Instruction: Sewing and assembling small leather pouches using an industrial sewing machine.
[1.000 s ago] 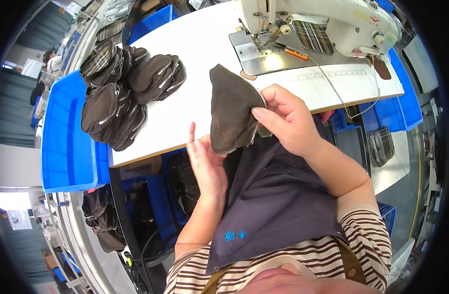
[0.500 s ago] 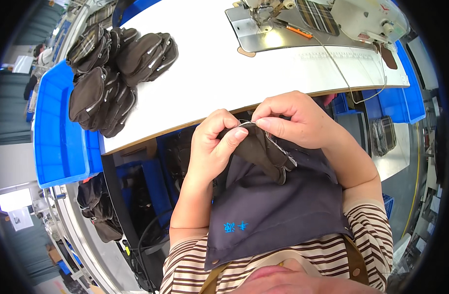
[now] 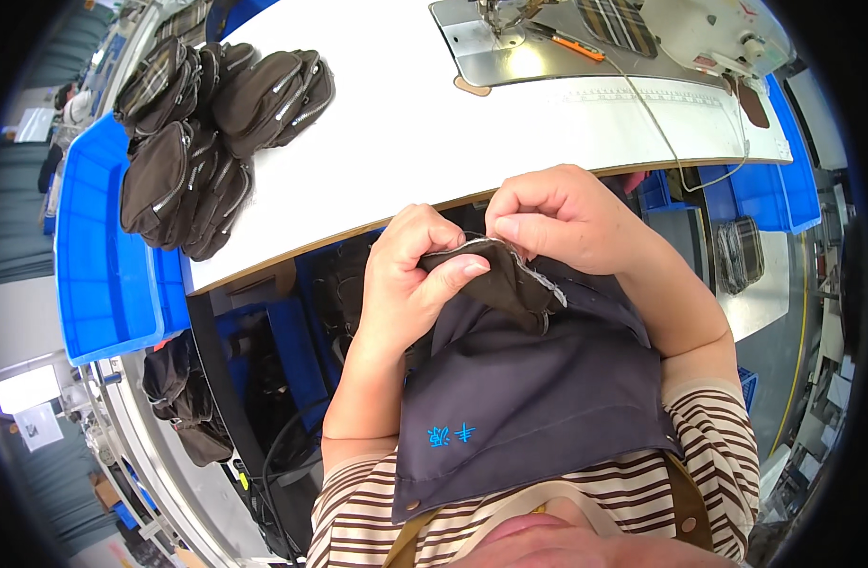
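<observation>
My left hand (image 3: 417, 275) grips a dark brown cloth pouch piece (image 3: 512, 289) between thumb and fingers, just in front of the table's near edge. A pale, frayed seam edge runs along the piece's top and right side. My right hand (image 3: 557, 220) is pinched at the top of that edge, thumb against forefinger; its exact grip is partly hidden. A thin dark strand or edge shows between the two hands. Below them, the cloth hangs over my dark apron (image 3: 538, 388).
Several brown zippered pouches (image 3: 159, 175) are piled at the white table's (image 3: 387, 123) left end, beside a blue bin (image 3: 112, 275). At the far right of the table stands a sewing machine (image 3: 718, 33), with an orange-handled tool (image 3: 578, 47) on its plate. Plaid pieces (image 3: 740, 256) lie stacked at right.
My right fingers have lifted slightly relative to the cloth. The piece's lower end has swung up a little, and its face has spread more open beside my left thumb.
</observation>
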The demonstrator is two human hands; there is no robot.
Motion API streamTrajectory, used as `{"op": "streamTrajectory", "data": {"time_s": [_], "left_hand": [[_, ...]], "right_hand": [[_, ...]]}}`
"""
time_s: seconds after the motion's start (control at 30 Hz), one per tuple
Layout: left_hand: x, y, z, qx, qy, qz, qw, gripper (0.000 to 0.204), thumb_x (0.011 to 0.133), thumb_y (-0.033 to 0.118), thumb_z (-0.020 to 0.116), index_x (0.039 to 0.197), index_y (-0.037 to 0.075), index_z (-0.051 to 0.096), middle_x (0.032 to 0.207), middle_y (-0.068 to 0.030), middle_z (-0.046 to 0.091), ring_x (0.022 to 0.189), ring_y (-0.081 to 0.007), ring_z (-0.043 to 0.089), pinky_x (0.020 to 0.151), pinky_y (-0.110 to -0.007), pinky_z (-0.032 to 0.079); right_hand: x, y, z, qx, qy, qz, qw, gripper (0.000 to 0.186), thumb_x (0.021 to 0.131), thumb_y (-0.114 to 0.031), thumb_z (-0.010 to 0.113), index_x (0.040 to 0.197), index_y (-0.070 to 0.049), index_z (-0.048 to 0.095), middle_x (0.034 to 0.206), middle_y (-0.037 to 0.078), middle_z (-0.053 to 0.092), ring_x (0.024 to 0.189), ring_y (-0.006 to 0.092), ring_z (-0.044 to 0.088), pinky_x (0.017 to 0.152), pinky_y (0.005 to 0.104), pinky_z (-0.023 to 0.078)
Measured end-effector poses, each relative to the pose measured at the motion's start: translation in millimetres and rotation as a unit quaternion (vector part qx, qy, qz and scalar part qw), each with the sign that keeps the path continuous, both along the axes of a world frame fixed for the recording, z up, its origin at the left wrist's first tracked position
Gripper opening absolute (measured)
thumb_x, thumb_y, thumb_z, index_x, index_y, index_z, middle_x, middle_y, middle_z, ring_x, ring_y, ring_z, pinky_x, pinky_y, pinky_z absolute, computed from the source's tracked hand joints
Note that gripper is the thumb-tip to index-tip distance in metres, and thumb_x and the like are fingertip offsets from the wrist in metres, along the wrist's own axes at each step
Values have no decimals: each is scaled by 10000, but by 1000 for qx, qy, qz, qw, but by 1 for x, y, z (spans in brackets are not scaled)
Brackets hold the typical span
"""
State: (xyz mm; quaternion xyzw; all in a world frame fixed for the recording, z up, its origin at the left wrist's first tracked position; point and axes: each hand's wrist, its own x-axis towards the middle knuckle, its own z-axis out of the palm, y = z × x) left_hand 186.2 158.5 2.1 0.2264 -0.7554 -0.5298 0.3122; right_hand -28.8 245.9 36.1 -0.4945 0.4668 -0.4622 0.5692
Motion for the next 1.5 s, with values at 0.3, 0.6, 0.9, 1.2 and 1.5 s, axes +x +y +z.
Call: {"op": "streamTrajectory", "data": {"time_s": [0.3,0.6,0.9,1.2,1.5], "left_hand": [[-4,1,2,-135,-4,3,991,379,719,310,924,816,88,632,768,-20,603,732,-233,544,671,-350,439],[-2,-5,-2,-206,24,34,978,398,679,326,936,807,99,635,735,-20,603,697,-227,541,636,-340,426],[0,-6,-5,-194,34,49,979,384,706,321,926,816,92,638,732,-22,596,691,-220,526,640,-338,415],[6,7,-3,123,-28,-59,990,125,1034,108,604,1090,14,665,937,-37,645,836,-116,573,782,-278,481],[0,11,-10,77,25,-150,985,109,1074,112,529,1014,29,565,925,-45,571,839,-161,531,791,-305,467]], "right_hand": [[9,-2,4,-32,116,7,993,124,981,-123,627,917,-29,678,774,-26,623,684,45,527,610,237,440],[13,-5,-16,46,-187,-156,969,167,1054,-157,559,1094,-23,651,949,29,663,673,68,590,560,190,454],[20,30,-31,-138,115,-105,978,75,972,-65,685,1043,-44,677,935,12,629,753,98,562,682,242,456],[11,21,-34,-138,164,-160,964,85,1049,-121,587,1045,-40,614,905,50,621,793,159,568,748,297,471],[3,16,-29,-112,119,-81,983,178,1080,-186,566,984,-38,595,859,-1,559,814,99,502,753,268,442]]}}
